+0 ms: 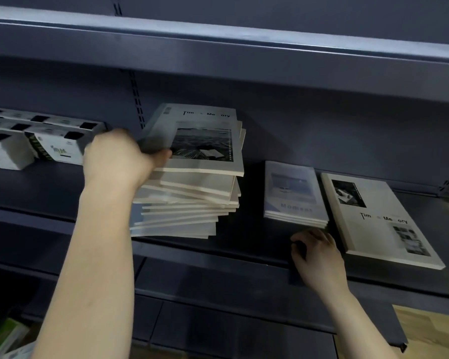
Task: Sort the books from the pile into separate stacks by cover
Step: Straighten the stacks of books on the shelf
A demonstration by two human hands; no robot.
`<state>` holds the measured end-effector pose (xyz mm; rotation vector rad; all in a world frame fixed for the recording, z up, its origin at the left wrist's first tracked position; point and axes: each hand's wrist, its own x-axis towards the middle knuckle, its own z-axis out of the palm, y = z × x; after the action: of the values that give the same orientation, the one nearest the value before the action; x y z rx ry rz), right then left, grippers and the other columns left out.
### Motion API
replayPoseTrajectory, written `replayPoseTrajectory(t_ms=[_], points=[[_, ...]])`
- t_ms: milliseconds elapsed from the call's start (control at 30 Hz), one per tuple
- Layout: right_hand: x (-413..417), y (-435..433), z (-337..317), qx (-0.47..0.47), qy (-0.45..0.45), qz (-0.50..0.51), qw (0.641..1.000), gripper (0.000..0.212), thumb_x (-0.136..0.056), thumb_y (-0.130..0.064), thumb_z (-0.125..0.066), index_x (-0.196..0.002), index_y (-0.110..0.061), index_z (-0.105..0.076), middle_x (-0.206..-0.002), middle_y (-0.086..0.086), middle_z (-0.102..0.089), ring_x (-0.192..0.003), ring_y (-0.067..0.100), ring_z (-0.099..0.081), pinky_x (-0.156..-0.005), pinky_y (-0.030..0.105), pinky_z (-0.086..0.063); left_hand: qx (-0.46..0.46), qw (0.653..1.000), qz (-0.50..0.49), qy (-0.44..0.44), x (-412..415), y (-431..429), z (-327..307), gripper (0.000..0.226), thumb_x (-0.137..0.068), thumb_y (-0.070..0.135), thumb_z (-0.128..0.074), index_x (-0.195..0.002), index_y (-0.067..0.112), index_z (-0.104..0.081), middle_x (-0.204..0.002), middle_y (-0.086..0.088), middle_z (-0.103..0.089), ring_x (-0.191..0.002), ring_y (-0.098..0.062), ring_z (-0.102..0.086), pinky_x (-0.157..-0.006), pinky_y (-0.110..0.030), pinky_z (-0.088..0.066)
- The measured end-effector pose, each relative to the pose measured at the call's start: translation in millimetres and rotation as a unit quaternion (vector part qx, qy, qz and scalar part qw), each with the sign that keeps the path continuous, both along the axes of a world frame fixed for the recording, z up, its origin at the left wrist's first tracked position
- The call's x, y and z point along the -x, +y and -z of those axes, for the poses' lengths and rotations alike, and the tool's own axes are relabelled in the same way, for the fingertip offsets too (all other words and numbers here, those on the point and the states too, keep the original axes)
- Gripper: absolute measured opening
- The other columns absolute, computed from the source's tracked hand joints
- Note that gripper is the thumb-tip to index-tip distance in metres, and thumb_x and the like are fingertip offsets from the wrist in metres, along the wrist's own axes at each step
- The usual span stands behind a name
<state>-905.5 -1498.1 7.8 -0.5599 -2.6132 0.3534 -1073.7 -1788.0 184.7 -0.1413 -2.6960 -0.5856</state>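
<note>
Head view: the top book of the pile is gripped at its left edge by the left hand, thumb on the cover. Right of the pile, the right hand is loosely curled and empty by the Moment stack. The top book is best lifted flat and laid on the matching Time Memory book, farthest right of the pile.

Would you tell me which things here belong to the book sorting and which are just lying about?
Job: book pile; its top Time Memory book, gripped by left hand; Moment stack, right hand beside it; separate Time Memory book.
Lying about: white cartons; green packet.
</note>
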Motion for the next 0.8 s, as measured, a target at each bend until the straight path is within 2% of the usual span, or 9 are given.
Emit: replayPoseTrajectory(t_ms=[100, 200, 333, 433, 533, 633, 733, 767, 800], points=[[-1, 1, 0, 0.000, 0.006, -0.009, 1.000, 0.014, -0.074, -0.011, -0.069, -0.087, -0.017, -0.069, -0.092, 0.005, -0.064, -0.090, 0.032, -0.056, -0.066, 0.035, -0.049, 0.008, 0.999, -0.003, -0.034, -2, 4, -3, 0.063, -0.074, 0.060, -0.066, -0.106, 0.005, -0.058, -0.100, -0.018, -0.062, -0.092, -0.038, -0.058, -0.066, -0.035, -0.041], [-2, 2, -1, 0.001, 0.005, -0.019, 1.000, 0.015, -0.074, -0.011, -0.069, -0.088, -0.017, -0.069, -0.092, 0.004, -0.064, -0.089, 0.030, -0.056, -0.065, 0.033, -0.047, -0.016, 0.998, -0.004, -0.053, -2, 4, -7, 0.061, -0.072, 0.058, -0.070, -0.103, 0.007, -0.060, -0.096, -0.017, -0.062, -0.084, -0.034, -0.055, -0.064, -0.034, -0.039], [-5, 5, -5, 0.009, -0.007, -0.033, 0.999, 0.015, -0.077, -0.015, -0.066, -0.091, -0.019, -0.069, -0.096, 0.002, -0.063, -0.095, 0.028, -0.055, -0.066, 0.032, -0.046, -0.054, 0.997, -0.004, 0.046, -10, 17, -8, 0.046, -0.086, 0.030, -0.064, -0.114, -0.004, -0.051, -0.105, -0.029, -0.060, -0.098, -0.046, -0.055, -0.071, -0.041, -0.039], [-8, 11, -10, 0.036, -0.029, -0.053, 0.998, 0.014, -0.081, -0.019, -0.062, -0.094, -0.021, -0.068, -0.100, -0.002, -0.062, -0.100, 0.022, -0.052, -0.070, 0.032, -0.046, -0.158, 0.985, 0.035, 0.061, -13, 23, -3, 0.036, -0.092, 0.018, -0.050, -0.124, 0.002, -0.044, -0.110, -0.025, -0.059, -0.091, -0.045, -0.060, -0.076, -0.042, -0.050], [-13, 19, -13, 0.071, -0.048, -0.085, 0.993, 0.015, -0.082, -0.021, -0.060, -0.095, -0.024, -0.068, -0.100, -0.005, -0.061, -0.101, 0.017, -0.053, -0.076, 0.032, -0.047, -0.322, 0.943, 0.079, 0.041, -20, 27, 0, 0.028, -0.088, 0.018, -0.044, -0.116, 0.013, -0.048, -0.112, -0.011, -0.059, -0.064, -0.032, -0.067, -0.061, -0.043, -0.058], [-17, 28, -20, 0.144, -0.032, -0.094, 0.985, 0.015, -0.084, -0.019, -0.061, -0.095, -0.026, -0.069, -0.097, -0.008, -0.063, -0.095, 0.009, -0.057, -0.079, 0.025, -0.047, -0.419, 0.900, 0.116, 0.026, -42, 47, 2, 0.022, -0.090, 0.011, -0.045, -0.112, 0.011, -0.049, -0.114, -0.008, -0.058, -0.055, -0.018, -0.068, -0.050, -0.035, -0.057], [-22, 35, -35, 0.296, 0.030, -0.098, 0.950, 0.014, -0.087, -0.014, -0.062, -0.087, -0.026, -0.070, -0.091, -0.012, -0.069, -0.088, -0.002, -0.063, -0.076, 0.009, -0.045, -0.452, 0.881, 0.142, 0.008, -68, 75, 13, 0.019, -0.095, 0.009, -0.045, -0.113, 0.013, -0.047, -0.115, -0.007, -0.058, -0.057, -0.020, -0.069, -0.050, -0.034, -0.057], [-24, 37, -41, 0.343, 0.042, -0.096, 0.934, 0.016, -0.089, -0.013, -0.060, -0.086, -0.025, -0.070, -0.089, -0.012, -0.070, -0.086, -0.003, -0.064, -0.077, 0.009, -0.046, -0.457, 0.876, 0.153, 0.000, -77, 86, 18, 0.017, -0.095, 0.009, -0.045, -0.112, 0.014, -0.046, -0.113, -0.007, -0.059, -0.059, -0.020, -0.069, -0.051, -0.034, -0.057], [-26, 39, -47, 0.390, 0.054, -0.095, 0.914, 0.016, -0.092, -0.016, -0.056, -0.088, -0.025, -0.069, -0.089, -0.008, -0.071, -0.085, -0.001, -0.066, -0.080, 0.015, -0.050, -0.465, 0.870, 0.162, -0.009, -86, 97, 23, 0.016, -0.096, 0.010, -0.046, -0.112, 0.015, -0.045, -0.112, -0.007, -0.059, -0.061, -0.020, -0.069, -0.052, -0.034, -0.057]])
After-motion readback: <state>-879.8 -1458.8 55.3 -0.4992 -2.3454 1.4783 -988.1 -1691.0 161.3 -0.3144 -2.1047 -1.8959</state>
